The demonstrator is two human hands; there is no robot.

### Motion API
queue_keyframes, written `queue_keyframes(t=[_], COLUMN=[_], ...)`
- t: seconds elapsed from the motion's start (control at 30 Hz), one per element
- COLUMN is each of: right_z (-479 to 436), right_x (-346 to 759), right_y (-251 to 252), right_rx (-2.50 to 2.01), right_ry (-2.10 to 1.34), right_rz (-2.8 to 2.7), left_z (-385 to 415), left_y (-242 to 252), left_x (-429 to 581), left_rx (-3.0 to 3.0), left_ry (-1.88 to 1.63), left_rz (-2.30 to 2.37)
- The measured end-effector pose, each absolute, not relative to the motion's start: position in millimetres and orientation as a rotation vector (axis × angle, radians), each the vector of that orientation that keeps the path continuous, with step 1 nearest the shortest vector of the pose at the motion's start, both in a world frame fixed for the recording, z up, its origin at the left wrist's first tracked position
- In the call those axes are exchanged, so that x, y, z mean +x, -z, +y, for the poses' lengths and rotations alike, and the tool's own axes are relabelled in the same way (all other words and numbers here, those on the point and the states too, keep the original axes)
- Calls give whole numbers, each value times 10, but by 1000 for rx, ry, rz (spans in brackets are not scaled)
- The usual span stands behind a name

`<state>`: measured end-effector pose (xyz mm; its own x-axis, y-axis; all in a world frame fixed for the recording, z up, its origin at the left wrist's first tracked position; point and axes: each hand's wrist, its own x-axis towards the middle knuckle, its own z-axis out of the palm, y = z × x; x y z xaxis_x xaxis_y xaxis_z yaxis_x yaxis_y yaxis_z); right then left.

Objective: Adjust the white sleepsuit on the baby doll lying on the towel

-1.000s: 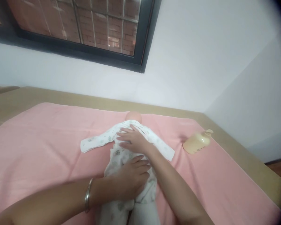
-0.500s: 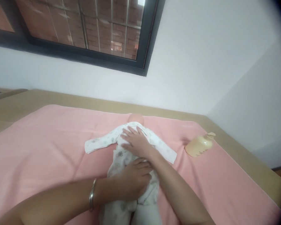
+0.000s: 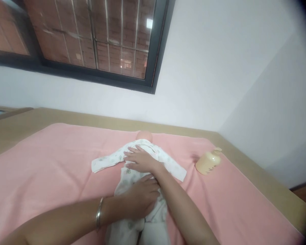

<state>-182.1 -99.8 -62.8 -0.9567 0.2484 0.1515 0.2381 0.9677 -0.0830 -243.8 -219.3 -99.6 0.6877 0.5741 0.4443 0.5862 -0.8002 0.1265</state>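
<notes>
A baby doll [image 3: 144, 136] lies on a pink blanket, its smooth round head showing at the far end. It wears a white patterned outfit [image 3: 105, 163], with both long sleeves spread out to the sides. My right hand [image 3: 140, 160] rests on the chest, fingers apart and flat on the cloth. Lower down, on the belly, lies my left hand [image 3: 142, 196], fingers stretched out over the cloth; a silver bangle [image 3: 99, 213] circles that wrist. The doll's face cannot be made out, and the forearms cover part of its body.
The pink blanket [image 3: 53, 166] has folds on both sides and lies over a tan surface [image 3: 73, 117] that meets the white wall. To the right stands a tilted yellow bottle [image 3: 207, 162] with a pump top. A dark-framed window [image 3: 99, 73] is above.
The view has tilted up and shifted a little, so the doll, the bottle and the window appear lower in the picture. Both hands stay on the doll's outfit in nearly the same places.
</notes>
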Motion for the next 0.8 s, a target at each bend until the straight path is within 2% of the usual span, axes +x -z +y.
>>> queue_keyframes(t=[0.1,0.23,0.3,0.37,0.5,0.67,0.8], right_z=[-787,-982,-1147,-1225,-1009,-727,-967], right_x=[-1757,-1600,-1572,-1607,-1764,-1702,-1472], right_y=[626,822,906,910,715,694,898], right_rx=[-704,-1170,-1140,-920,-619,-953,-1232], right_ry=[-70,-119,-114,-60,-26,-154,-292], right_rz=[-2799,-2592,-2612,-2727,-2895,-2686,-2486], left_z=[-2179,-2172,-2174,-2178,-2188,-2208,-2216], left_y=[955,1006,1032,1040,1029,1041,1081], left_x=[-2452,-2471,-2466,-2458,-2457,-2480,-2515], left_rx=[-2861,-2854,-2868,-2891,-2872,-2804,-2795], left_ry=[738,796,813,815,790,808,892], left_rz=[-932,-929,-951,-950,-903,-898,-890])
